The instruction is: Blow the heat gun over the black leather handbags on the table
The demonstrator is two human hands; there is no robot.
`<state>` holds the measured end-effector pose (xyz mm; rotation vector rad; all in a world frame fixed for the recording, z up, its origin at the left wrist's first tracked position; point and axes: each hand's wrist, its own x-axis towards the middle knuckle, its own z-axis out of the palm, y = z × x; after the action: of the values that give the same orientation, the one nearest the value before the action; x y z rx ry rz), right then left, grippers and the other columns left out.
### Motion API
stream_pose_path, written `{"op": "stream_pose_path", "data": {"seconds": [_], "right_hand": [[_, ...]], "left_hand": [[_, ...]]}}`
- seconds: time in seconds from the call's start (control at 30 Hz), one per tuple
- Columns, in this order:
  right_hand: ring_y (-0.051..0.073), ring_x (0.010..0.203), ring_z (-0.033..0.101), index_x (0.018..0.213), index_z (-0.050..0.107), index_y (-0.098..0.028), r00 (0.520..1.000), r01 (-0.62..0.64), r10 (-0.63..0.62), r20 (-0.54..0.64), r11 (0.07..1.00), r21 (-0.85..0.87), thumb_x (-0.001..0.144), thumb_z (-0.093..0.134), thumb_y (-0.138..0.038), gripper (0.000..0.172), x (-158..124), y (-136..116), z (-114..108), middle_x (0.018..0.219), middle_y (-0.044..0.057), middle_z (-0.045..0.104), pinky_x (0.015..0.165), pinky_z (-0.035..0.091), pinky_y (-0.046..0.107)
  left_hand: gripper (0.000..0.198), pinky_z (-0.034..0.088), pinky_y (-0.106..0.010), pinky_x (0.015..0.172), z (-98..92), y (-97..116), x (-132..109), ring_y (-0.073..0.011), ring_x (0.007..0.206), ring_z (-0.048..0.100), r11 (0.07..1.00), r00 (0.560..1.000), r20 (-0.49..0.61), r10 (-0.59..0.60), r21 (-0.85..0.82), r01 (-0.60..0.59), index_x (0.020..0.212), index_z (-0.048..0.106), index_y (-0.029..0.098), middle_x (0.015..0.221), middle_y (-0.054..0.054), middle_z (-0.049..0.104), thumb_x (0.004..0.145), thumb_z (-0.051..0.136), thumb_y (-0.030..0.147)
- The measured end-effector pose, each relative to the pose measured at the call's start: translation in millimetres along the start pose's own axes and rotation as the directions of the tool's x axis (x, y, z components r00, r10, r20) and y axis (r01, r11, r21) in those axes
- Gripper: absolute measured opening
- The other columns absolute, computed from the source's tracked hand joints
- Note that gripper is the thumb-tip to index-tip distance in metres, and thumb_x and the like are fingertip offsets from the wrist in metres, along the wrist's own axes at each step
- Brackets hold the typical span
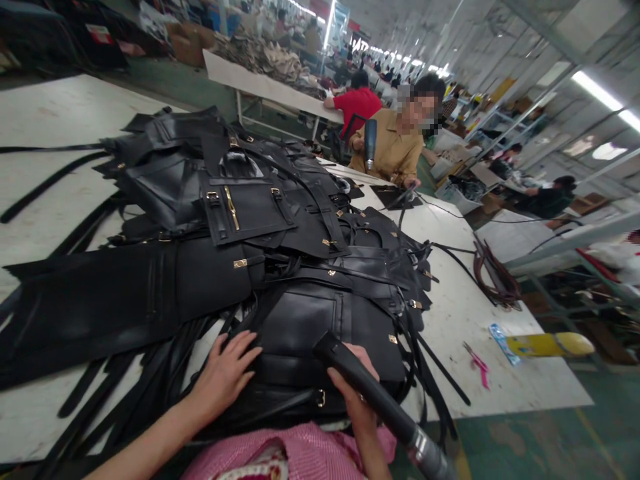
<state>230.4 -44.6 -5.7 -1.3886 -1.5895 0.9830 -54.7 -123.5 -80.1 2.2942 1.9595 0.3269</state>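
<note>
My left hand (227,365) lies with its fingers spread on the near left edge of a black leather bag (300,320). My right hand (357,393) is wrapped around the dark body of a hot air gun (370,383), whose metal barrel points down toward the lower right. The gun partly covers my palm and the bag's near right side. Gold clasps show on the bag, and a strap with a gold buckle (321,398) runs along its near side. Just left of the bag lies a long flat black bag panel (110,300).
A heap of black bag pieces (250,207) with loose straps covers the middle of the white table (450,280). At right lie pink snips (477,367), a yellow bottle (550,345) and a coil of brown straps (495,273). Across the table a co-worker (393,143) holds another hot air gun (370,143).
</note>
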Motion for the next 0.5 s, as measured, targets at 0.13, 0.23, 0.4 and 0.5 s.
{"op": "stream_pose_path", "data": {"seconds": [0.13,0.23,0.4,0.5], "right_hand": [[0.02,0.092,0.06,0.095,0.064,-0.022,0.991,-0.008,-0.003,0.132,0.996,0.086,0.071,0.073,-0.025,0.026,0.2,1.1,20.8,0.096,0.001,0.065,0.09,0.046,0.034],[0.021,0.094,0.06,0.096,0.064,-0.023,0.978,0.005,-0.035,0.207,0.99,0.14,0.069,0.074,-0.028,0.029,0.5,-2.8,37.3,0.098,0.001,0.064,0.09,0.046,0.034],[0.019,0.086,0.06,0.092,0.064,-0.022,0.914,0.099,-0.168,0.368,0.975,0.201,0.07,0.073,-0.036,0.028,1.2,-3.4,81.6,0.091,0.002,0.063,0.08,0.047,0.031],[0.018,0.075,0.059,0.082,0.063,-0.021,0.886,0.257,-0.313,0.341,0.945,0.201,0.07,0.07,-0.041,0.024,3.1,5.5,119.1,0.079,0.001,0.061,0.071,0.047,0.029]], "left_hand": [[0.036,0.038,-0.055,0.092,-1.9,-24.3,-42.1,-0.0351,0.117,0.053,0.967,0.971,-0.056,-0.231,0.098,0.236,0.11,0.068,0.023,0.125,-0.016,0.061,0.078,0.052,0.018],[0.035,0.042,-0.05,0.089,-0.6,-13.1,-45.9,-0.0313,0.111,0.056,0.937,0.936,-0.037,-0.349,-0.008,0.349,0.111,0.068,0.022,0.117,-0.014,0.064,0.082,0.049,0.022],[0.035,0.044,-0.042,0.081,4.3,-4.7,-25.1,-0.0257,0.102,0.058,0.849,0.874,0.065,-0.481,-0.214,0.483,0.108,0.07,0.028,0.104,-0.007,0.064,0.084,0.046,0.018],[0.037,0.044,-0.037,0.083,8.4,-16.0,-17.9,-0.0216,0.097,0.058,0.781,0.849,0.168,-0.501,-0.334,0.527,0.099,0.073,0.027,0.094,-0.005,0.063,0.082,0.045,0.012]]}}
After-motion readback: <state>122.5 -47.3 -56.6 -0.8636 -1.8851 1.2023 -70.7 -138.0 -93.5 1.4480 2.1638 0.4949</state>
